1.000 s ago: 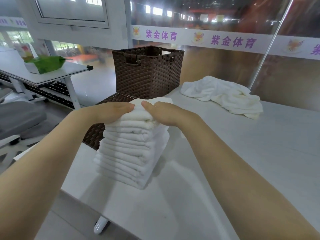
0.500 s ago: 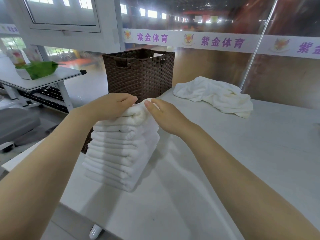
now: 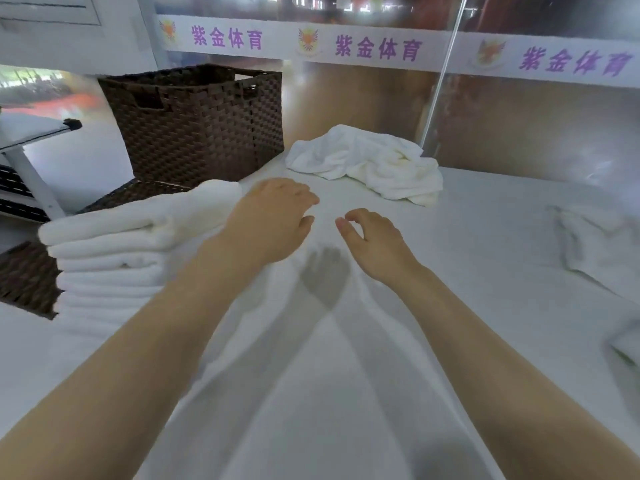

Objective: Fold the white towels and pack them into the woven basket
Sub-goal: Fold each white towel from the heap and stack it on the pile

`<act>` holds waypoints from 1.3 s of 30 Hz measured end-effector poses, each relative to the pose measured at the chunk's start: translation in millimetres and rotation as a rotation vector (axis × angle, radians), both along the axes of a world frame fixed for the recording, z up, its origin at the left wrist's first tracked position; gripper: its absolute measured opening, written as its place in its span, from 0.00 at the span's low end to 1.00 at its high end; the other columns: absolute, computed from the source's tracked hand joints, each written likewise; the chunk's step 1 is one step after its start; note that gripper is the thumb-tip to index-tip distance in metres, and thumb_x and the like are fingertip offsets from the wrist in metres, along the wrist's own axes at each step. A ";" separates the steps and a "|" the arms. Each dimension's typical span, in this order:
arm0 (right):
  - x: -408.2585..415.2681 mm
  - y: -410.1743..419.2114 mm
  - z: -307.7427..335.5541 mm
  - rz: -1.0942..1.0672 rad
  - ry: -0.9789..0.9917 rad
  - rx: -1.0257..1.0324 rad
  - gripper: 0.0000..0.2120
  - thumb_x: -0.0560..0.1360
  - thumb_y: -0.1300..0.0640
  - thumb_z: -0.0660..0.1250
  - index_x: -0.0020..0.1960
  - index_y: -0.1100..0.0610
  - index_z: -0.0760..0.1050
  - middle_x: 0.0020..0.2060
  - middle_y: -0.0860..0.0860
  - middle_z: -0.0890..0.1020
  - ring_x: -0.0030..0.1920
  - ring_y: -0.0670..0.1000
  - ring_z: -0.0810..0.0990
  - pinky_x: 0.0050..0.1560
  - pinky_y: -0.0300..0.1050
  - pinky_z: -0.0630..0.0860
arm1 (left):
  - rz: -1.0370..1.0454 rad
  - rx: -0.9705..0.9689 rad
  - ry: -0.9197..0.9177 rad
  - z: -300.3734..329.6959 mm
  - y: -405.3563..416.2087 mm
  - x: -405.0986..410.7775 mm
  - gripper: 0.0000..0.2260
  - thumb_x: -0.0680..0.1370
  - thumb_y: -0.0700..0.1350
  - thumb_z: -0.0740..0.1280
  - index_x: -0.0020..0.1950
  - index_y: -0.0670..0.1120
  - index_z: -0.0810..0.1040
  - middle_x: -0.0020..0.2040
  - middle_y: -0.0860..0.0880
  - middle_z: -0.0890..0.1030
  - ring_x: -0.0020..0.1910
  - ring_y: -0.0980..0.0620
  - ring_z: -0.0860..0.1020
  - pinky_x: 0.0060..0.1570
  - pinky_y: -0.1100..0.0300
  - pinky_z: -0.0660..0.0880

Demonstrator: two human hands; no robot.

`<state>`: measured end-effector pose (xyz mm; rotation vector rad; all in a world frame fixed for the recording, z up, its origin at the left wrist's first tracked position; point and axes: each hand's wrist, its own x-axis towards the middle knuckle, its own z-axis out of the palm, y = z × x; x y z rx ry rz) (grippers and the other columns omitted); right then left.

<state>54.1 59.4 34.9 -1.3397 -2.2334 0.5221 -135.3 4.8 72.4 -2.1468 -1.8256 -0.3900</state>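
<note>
- Two bare hands hang over the white table [image 3: 485,271] in the head view, the only view given; places below are told from the woven basket [image 3: 197,126].
- Left hand [image 3: 273,223] is in front of the basket and a little to its right, fingers loosely curled, holding nothing.
- Right hand [image 3: 374,240] is further right of the basket, near the left hand but apart from it, fingers also loosely curled and empty.
- Both hands point toward the heap of unfolded towels [image 3: 367,161], which lies just right of the basket at the back of the table. My guess is that they are reaching for the next towel to fold.
- A stack of folded towels [image 3: 114,251] stands in front of the basket, toward its left side, at the table's near edge. It probably waits there so the whole pile can go in together.
- The basket stands upright and open at the top. From this angle its inside is hidden, so I cannot tell whether any towel is in it.
- A flat brown woven piece [image 3: 24,275], perhaps the basket's lid, lies in front of the basket, partly behind the stack.
- More white cloth [image 3: 599,247] lies far right of the basket, blurred; whether it is folded is unclear.
</note>
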 end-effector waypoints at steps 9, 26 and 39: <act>97.1 68.5 -75.3 -0.277 -0.035 -0.111 0.20 0.82 0.45 0.57 0.70 0.53 0.69 0.66 0.53 0.74 0.65 0.55 0.72 0.65 0.52 0.69 | 0.010 -0.375 -0.232 -118.5 64.5 58.0 0.22 0.82 0.54 0.57 0.76 0.50 0.64 0.77 0.48 0.63 0.76 0.45 0.59 0.74 0.50 0.57; 61.6 268.1 -103.4 -0.401 -0.351 0.032 0.35 0.76 0.66 0.58 0.79 0.51 0.52 0.79 0.53 0.53 0.77 0.58 0.55 0.74 0.55 0.59 | 0.058 -0.201 -0.313 -159.6 74.4 64.5 0.19 0.76 0.49 0.58 0.65 0.51 0.75 0.69 0.49 0.74 0.69 0.47 0.70 0.70 0.50 0.65; 59.9 292.9 -107.1 -0.354 -0.409 0.160 0.09 0.81 0.61 0.52 0.56 0.58 0.69 0.52 0.57 0.75 0.52 0.61 0.73 0.43 0.50 0.66 | 0.067 -0.119 -0.335 -161.6 72.4 66.4 0.17 0.73 0.47 0.60 0.61 0.50 0.76 0.67 0.50 0.76 0.66 0.48 0.72 0.68 0.54 0.65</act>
